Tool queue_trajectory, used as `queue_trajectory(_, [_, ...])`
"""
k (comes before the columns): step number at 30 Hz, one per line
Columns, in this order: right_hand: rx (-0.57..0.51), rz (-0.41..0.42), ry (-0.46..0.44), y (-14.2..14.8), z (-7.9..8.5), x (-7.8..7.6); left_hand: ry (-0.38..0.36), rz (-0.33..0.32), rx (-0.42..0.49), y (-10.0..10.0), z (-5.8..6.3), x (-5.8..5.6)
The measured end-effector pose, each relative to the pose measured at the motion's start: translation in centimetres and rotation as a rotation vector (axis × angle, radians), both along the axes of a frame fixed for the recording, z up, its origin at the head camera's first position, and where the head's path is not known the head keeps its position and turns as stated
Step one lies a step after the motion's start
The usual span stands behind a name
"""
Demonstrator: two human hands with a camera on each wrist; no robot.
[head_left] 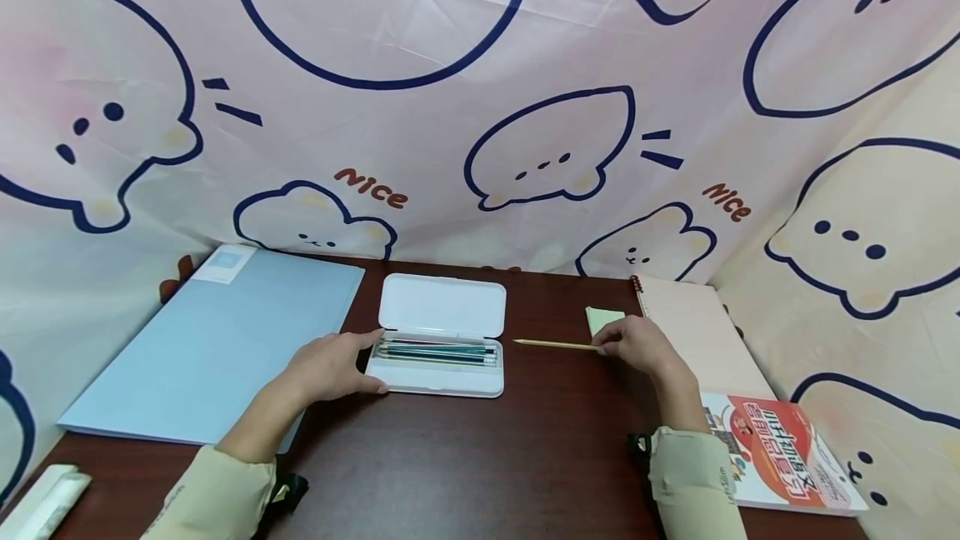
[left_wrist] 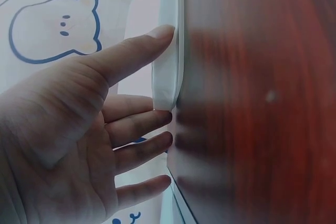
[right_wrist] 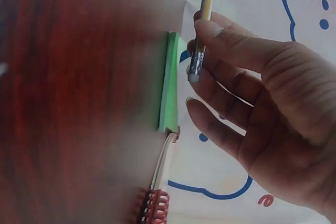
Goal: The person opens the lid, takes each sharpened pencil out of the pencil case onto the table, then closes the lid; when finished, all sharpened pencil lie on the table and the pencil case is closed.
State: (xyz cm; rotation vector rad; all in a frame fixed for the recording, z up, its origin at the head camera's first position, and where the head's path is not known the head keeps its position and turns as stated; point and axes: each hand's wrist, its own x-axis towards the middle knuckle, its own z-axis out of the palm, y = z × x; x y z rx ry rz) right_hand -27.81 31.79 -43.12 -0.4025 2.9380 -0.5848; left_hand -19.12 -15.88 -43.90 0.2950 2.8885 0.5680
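Note:
A white pencil case lies with its lid raised at the back and several pencils inside. My left hand holds the case's left end, thumb at the front edge and index finger near the hinge. In the left wrist view the thumb touches the case's front wall, while the other fingers extend beside its end. To the right of the case, my right hand pinches a yellow pencil near its eraser end, tip pointing left toward the case. The right wrist view shows the pencil's silver ferrule and pale eraser.
Green sticky notes lie just behind the right hand. At the right are a spiral sketchbook and a red-and-white book. A large blue folder lies at the left, with a white wrapped packet near the front.

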Motion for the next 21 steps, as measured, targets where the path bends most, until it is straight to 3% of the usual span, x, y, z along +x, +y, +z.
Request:
queue_trajectory(5, [0.019, -0.030, -0.034, 0.10, -0.28, 0.08, -0.003, -0.001, 0.006, -0.11, -0.04, -0.01])
queue_trajectory(21, [0.048, -0.001, -0.037, -0.13, -0.68, -0.27, -0.001, -0.002, 0.016, -0.22, -0.29, -0.10])
